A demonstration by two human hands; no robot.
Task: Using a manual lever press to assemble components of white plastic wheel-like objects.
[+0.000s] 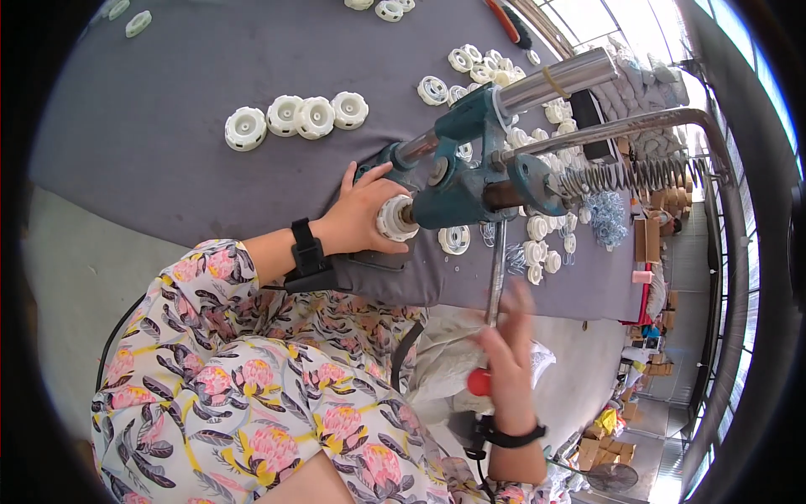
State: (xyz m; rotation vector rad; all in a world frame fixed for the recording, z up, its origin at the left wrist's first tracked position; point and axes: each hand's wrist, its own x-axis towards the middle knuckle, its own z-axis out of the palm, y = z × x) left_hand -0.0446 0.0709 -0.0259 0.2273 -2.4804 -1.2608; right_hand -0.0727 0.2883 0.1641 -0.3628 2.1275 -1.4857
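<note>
A teal hand press (457, 197) with a steel column, a coil spring and a lever stands at the table's front edge. Beneath its ram sits a round white plastic cap (393, 220). My left hand (357, 217) is curled around this cap, thumb on the near side, fingers reaching toward the press base. To the right, my right hand (510, 361) is at the metal lever (498, 277), beside its red knob (479, 382). Motion smears its fingers, so their grip on the lever is unclear. Dark straps circle both wrists.
Several matching white caps (314, 118) lie on the grey cloth-covered table (168, 168) beyond my left hand. More white parts and rings (432, 90) spread behind the press. A heap of bluish-clear pieces (606, 220) lies farther right. A red-handled brush (506, 21) rests at the far edge.
</note>
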